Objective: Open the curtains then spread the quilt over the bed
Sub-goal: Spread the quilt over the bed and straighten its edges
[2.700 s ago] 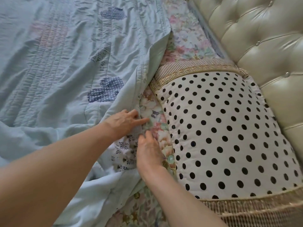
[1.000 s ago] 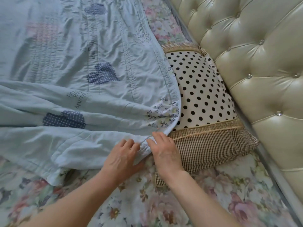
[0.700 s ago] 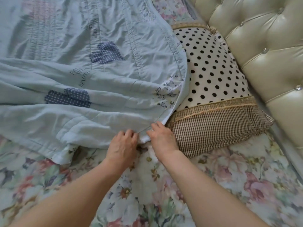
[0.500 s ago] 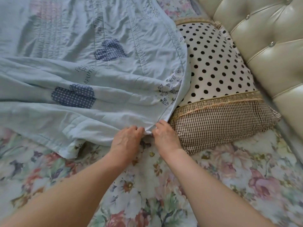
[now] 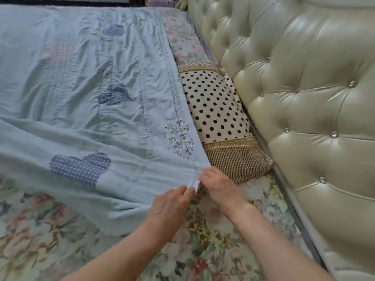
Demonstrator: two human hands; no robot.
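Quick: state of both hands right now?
Left hand: pinching the quilt corner.
Right hand: pinching the same quilt corner.

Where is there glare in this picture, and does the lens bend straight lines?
In the head view, glare shines on the tufted headboard; the quilt is evenly lit and sharp, without hard shadows; the headboard's lower edge looks bowed, a wide-angle distortion.

Pale blue quilt [image 5: 85, 102], navy dotted cloud patches, wrinkled, spread flat over floral bed [image 5: 203, 240]; near corner overlaps pillow [image 5: 215, 110] edge.
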